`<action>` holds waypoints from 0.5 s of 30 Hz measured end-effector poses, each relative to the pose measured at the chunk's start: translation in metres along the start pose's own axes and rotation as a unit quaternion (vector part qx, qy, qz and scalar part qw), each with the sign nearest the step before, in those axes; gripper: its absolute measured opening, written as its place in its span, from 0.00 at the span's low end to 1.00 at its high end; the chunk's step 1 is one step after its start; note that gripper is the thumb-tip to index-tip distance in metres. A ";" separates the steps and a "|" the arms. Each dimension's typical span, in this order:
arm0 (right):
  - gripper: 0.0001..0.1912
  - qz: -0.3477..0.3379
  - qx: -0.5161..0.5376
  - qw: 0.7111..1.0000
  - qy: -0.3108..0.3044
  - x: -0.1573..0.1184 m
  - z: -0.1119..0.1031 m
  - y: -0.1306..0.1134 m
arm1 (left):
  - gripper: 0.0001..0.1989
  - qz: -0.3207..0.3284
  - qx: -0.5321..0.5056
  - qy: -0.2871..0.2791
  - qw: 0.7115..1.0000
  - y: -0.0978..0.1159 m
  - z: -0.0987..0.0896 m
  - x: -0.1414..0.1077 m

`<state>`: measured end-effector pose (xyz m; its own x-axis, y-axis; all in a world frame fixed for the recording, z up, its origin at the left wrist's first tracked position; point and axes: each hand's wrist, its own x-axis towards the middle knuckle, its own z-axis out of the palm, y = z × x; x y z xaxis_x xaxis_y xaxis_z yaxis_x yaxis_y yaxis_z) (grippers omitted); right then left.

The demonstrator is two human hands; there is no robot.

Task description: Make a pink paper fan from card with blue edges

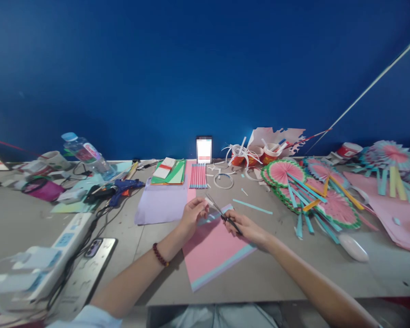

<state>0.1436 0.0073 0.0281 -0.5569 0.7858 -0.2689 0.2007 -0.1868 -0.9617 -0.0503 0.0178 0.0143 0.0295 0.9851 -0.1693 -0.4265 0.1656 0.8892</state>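
My right hand (pixel 244 226) grips black-handled scissors (pixel 231 223), their blades pointing up and left towards my left hand (pixel 194 213). Between the thumb and fingertips of my left hand is a small white strip (pixel 209 201), close to the blade tips. I cannot tell whether the blades touch it. Under both hands lies a pink sheet (pixel 213 255) with a light blue band along its near edge. Small light blue pieces rest on its far part, by my left fingers. A thin light blue strip (pixel 252 206) lies beyond my right hand.
Pink-and-blue sticks (pixel 198 176) and a white ring of strip (pixel 223 181) lie ahead. Paper fans (pixel 286 175) spread over the right side, near a white mouse (pixel 353 247). On the left are a blue glue gun (pixel 124 191), a power strip (pixel 66 241), a phone (pixel 88 269) and a bottle (pixel 87 152).
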 end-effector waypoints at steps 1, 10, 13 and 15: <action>0.20 -0.007 0.005 1.000 0.001 0.000 0.000 0.001 | 0.13 -0.004 0.005 -0.001 1.000 0.000 0.000 0.000; 0.18 -0.009 0.005 1.000 0.017 0.005 -0.001 0.010 | 0.15 -0.001 0.017 -0.003 1.000 0.001 0.000 0.000; 0.18 -0.020 0.017 1.000 0.015 0.005 -0.001 0.010 | 0.15 -0.008 0.010 0.000 1.000 0.000 0.001 0.000; 0.19 -0.023 0.021 0.999 0.019 0.005 0.000 0.011 | 0.15 -0.014 0.005 0.010 1.000 0.000 0.002 -0.001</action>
<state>0.1434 0.0096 0.0165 -0.5341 0.8156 -0.2226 0.1406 -0.1739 -0.9747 -0.0490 0.0173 0.0155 0.0232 0.9790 -0.2024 -0.4174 0.1935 0.8879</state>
